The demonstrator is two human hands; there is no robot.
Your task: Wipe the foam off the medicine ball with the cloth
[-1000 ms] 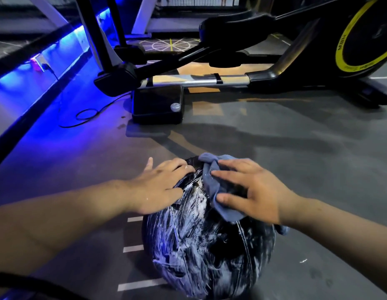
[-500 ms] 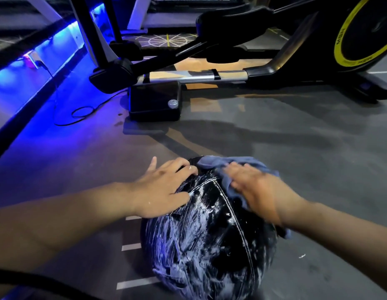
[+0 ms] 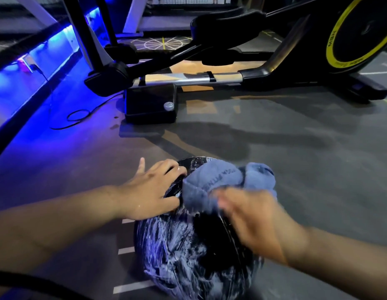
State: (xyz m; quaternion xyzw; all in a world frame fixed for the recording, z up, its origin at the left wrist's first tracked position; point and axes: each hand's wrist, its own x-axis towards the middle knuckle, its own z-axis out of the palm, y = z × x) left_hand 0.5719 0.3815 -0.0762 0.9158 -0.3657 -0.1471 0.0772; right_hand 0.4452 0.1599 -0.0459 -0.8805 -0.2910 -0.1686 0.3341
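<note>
Nearest the camera, the medicine ball [image 3: 188, 256] is sitting on the grey floor [image 3: 307, 148], low in the middle of the view, black and glossy. White foam [image 3: 166, 252] is streaking its near left side in smeared swirls, while a band down the middle and right is showing bare black — wider than it was half a second ago.

The right hand [image 3: 253, 221] is lying on the upper right of the ball, blurred with motion; it has slid nearer and lower since the earlier frame. Whether its fingers are pinching the cloth or only pressing on it, I cannot tell through the blur. The cloth [image 3: 220, 182] — blue-grey, with faint lettering on it — is bunching up over the far top of the ball, now puffed into two humps and spread further left than before, touching the left hand's fingertips.

The left hand [image 3: 151, 191] is staying where it was, on the upper left of the ball, fingers spread open and flat against the surface, steadying rather than gripping, with the thumb lifted.

White dashes [image 3: 132, 286] are marking the floor just left of the ball. Farther off, a black exercise machine [image 3: 220, 68] is standing across the scene, its yellow-ringed wheel [image 3: 348, 33] at far right. A thin cable [image 3: 75, 118] is looping on the floor at far left, beside a blue light strip [image 3: 36, 68].
</note>
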